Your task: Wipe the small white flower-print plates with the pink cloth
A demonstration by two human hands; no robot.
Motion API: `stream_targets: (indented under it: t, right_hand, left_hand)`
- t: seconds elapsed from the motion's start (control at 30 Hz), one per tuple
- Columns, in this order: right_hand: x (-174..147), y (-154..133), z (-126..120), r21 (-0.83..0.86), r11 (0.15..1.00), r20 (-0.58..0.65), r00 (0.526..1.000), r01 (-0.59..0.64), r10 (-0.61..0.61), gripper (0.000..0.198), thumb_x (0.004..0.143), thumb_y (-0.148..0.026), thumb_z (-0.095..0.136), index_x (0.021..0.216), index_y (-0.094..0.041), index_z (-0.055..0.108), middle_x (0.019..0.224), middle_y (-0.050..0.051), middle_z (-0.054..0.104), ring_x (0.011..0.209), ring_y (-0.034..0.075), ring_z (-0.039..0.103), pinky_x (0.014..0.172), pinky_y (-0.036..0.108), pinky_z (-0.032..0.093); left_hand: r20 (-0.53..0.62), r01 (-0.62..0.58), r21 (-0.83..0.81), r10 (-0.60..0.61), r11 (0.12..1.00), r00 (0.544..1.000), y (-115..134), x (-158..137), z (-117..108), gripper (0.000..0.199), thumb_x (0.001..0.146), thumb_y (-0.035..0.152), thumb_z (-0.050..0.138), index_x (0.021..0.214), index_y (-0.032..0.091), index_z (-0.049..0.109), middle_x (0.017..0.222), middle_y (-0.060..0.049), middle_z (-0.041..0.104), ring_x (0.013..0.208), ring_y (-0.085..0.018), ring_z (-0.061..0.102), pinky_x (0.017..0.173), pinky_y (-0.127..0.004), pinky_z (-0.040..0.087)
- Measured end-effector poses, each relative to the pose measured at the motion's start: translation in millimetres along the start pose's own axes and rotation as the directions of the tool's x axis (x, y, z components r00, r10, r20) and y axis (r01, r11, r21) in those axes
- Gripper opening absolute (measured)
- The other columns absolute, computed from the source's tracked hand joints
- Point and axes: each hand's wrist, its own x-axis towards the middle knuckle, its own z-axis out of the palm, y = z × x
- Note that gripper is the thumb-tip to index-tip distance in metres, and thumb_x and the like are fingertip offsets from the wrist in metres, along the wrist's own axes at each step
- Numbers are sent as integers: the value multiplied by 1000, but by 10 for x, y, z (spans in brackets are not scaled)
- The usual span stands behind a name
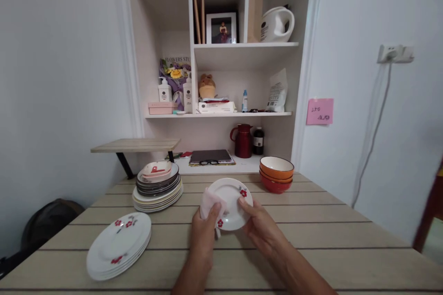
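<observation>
A small white plate [231, 198] with red flowers is tilted up above the middle of the table. My right hand [258, 221] grips its right rim, thumb on the face and fingers behind. At the left rim my left hand [206, 223] is closed around a pale pink cloth [209, 200], pressing it onto the plate with the thumb in front; the fingers behind are hidden. To the left lies a stack of larger white flowered plates [119, 244]. Behind it rises a mixed stack of plates [159, 193] topped by small pink-rimmed dishes [157, 170].
Nested orange and red bowls [277, 175] stand at the table's back right. A small raised wooden shelf [134, 145] overhangs the back left. Beyond the slatted table [328, 230], a wall unit holds a dark red jug [243, 140], a dark bottle [258, 140] and a dark laptop-like slab [209, 156].
</observation>
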Motion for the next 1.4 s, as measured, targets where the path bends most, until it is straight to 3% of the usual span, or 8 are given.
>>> stream_targets:
  t: [0.1,0.2,0.43,0.57,0.7,0.9,1.23,1.4]
  right_hand:
    - [1,-102,-83,-418,879,10,969,229,-247,31,73,-33,71,98,-21,58,85,2,67,76,21,61,68,31,46]
    - [-6,-200,-156,-754,501,160,858,425,-487,18,76,-25,64,93,-22,58,79,0,62,72,19,56,68,30,43]
    - [-43,-240,-163,-845,64,453,774,530,-442,13,82,-14,52,84,-24,59,87,3,64,79,21,58,71,30,41]
    - [-68,-235,-120,-814,170,430,773,556,-467,10,86,-19,51,83,-24,59,83,3,64,79,21,57,71,30,41]
    - [-69,-207,-83,-744,471,267,857,473,-440,7,85,-28,56,79,-23,56,70,-1,58,66,17,52,61,27,40]
    - [-34,-110,-65,-346,898,-5,957,271,-290,21,78,-39,66,82,-22,53,64,-6,55,53,12,47,47,22,37]
    - [5,-1,-20,92,994,-45,998,58,-54,46,67,-36,80,106,-23,59,101,6,72,76,22,68,69,35,54]
    - [-31,-114,-50,-307,929,16,977,206,-212,33,76,-39,70,103,-22,59,90,4,70,76,22,64,68,33,50]
  left_hand:
    - [-12,-125,115,127,986,992,-9,-3,5,39,64,42,77,88,11,73,76,-8,74,69,-21,67,63,-28,52]
    - [36,-283,225,283,932,959,-21,20,-12,29,67,34,75,89,15,72,81,-6,74,76,-22,67,71,-30,52]
    - [282,-622,453,560,639,779,-68,65,-100,31,65,5,58,86,21,73,87,-6,71,86,-26,62,79,-38,49]
    - [227,-576,401,532,712,816,-74,59,-75,28,65,8,61,87,21,72,88,-6,71,86,-25,63,80,-37,50]
    - [135,-288,249,261,925,956,-18,45,-12,29,67,30,74,92,15,71,85,-7,73,80,-23,66,73,-31,52]
    - [52,-46,100,40,994,998,85,-16,38,41,60,40,79,89,12,73,77,-7,75,71,-21,68,65,-27,52]
    - [47,45,-6,-45,999,998,52,-43,19,51,61,45,81,96,9,72,89,-13,77,78,-23,71,69,-28,54]
    - [-3,-48,36,48,998,999,35,-50,13,44,63,42,79,95,12,72,89,-10,77,80,-24,71,72,-30,54]
